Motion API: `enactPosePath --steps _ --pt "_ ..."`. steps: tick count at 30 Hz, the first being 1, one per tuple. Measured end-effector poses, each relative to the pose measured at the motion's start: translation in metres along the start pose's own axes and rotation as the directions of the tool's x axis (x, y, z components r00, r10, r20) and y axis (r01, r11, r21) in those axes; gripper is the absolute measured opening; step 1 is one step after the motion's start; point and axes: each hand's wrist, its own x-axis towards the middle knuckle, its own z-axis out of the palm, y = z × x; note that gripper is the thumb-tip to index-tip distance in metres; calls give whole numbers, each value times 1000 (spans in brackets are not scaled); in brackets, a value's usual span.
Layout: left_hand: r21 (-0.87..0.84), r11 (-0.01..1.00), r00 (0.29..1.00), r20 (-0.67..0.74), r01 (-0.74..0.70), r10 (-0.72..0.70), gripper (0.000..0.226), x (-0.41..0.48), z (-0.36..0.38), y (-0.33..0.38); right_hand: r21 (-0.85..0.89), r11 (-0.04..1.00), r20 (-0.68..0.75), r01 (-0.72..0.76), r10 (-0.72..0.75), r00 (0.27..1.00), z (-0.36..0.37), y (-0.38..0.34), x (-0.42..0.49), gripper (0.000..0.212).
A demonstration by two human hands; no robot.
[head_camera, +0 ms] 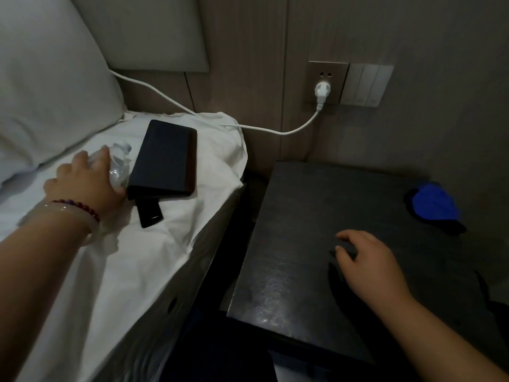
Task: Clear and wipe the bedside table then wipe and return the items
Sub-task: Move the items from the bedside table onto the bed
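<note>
White rumpled bedsheet (176, 216): left hand (82, 183), grip around crinkly clear plastic bottle (119, 164); it may nudge the flat black wallet-like case (165, 158) just beside. Right hand (369, 266), grip loose and empty, rests on dark worktop (316, 216).

Counter (297, 244): dark wood grain, semi-gloss, sheen near front edge. Bed sheet (154, 244): white cloth, creased, matt. Bottle (119, 164): clear crinkled plastic. Folder (165, 158): dark, matt, leather-like. Phone (150, 213): glossy black. Cloth (433, 206): blue, soft, matt. Socket plate (327, 81): brushed metal look.
</note>
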Motion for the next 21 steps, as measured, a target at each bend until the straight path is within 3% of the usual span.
enactPosePath --steps 4,6,9,13,18,21 --pt "28 998 998 1 -60 60 72 -15 -14 23 -8 1000 -3 -1 1 1000 -2 2 0 24" --pt "-22 994 991 -85 -106 104 69 -23 -23 40 -9 1000 -7 4 -4 1000 -3 4 -1 24" --pt "-104 943 921 -270 -317 280 62 -42 -39 81 -9 1000 -13 -17 17 1000 -5 8 -1 24" --pt "-217 808 817 -345 -548 461 46 -82 -49 153 -9 999 -18 -40 40 999 -8 19 0 25" --pt "-328 637 714 -248 -698 654 46 -135 -23 244 -18 997 -24 -81 81 996 -14 39 -1 26" --pt "-350 578 647 -117 -737 754 32 -160 -1 295 -20 995 -49 -101 100 994 -19 50 -3 27"
